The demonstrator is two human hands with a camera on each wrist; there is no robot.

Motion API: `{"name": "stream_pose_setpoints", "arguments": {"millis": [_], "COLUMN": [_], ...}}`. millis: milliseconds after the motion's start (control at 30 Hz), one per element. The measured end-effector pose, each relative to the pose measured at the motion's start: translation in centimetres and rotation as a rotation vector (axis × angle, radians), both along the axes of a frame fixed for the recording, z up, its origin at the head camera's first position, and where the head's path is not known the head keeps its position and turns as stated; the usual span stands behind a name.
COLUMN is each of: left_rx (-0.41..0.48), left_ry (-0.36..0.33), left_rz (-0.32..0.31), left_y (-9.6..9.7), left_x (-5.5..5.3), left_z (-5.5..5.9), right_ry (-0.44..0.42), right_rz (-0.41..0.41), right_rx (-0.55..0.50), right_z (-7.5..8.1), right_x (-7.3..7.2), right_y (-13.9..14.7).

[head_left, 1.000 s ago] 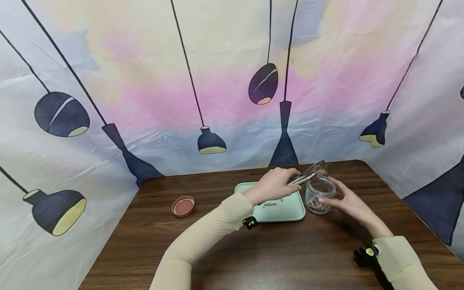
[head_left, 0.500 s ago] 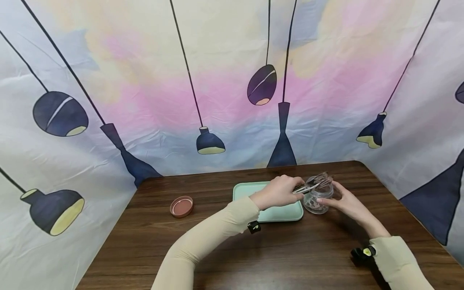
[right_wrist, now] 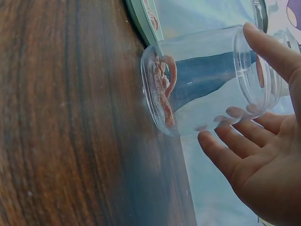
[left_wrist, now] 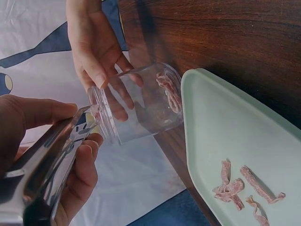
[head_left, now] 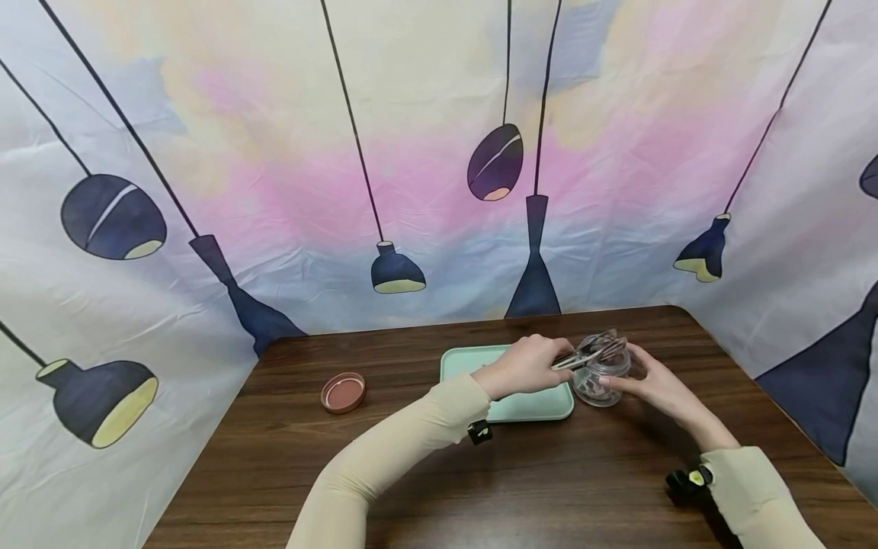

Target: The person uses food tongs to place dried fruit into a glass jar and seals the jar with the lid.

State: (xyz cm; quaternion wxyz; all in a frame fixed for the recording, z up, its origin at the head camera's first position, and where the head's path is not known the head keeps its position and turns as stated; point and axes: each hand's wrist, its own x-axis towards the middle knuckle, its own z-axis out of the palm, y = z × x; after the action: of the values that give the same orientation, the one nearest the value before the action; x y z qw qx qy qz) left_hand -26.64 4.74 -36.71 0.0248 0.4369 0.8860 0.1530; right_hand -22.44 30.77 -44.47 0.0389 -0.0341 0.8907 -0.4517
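Tongs (left_wrist: 42, 155) are sitting in the clasp of my left hand (head_left: 524, 366), pointing toward 3 o'clock, their ends hovering at the mouth of the clear jar (right_wrist: 202, 77). My right hand (head_left: 655, 387) is holding the jar from 4 o'clock, between thumb and fingers. Pink strips (right_wrist: 162, 96) are lying in its bottom. The jar is standing just beside the green tray (head_left: 531, 406), at its 3 o'clock; more strips (left_wrist: 229, 186) are lying on the tray, and a reddish lid (head_left: 343, 393) is resting at 9 o'clock
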Motion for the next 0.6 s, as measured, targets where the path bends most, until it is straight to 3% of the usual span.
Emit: {"name": "stream_pose_setpoints", "arguments": {"millis": [600], "left_rx": [0.006], "left_ry": [-0.042], "left_rz": [0.046], "left_y": [-0.62], "left_x": [-0.20], "left_z": [0.03], "right_ry": [0.039], "right_rz": [0.028], "right_rx": [-0.067], "right_z": [-0.29], "right_x": [-0.02], "right_y": [-0.01]}}
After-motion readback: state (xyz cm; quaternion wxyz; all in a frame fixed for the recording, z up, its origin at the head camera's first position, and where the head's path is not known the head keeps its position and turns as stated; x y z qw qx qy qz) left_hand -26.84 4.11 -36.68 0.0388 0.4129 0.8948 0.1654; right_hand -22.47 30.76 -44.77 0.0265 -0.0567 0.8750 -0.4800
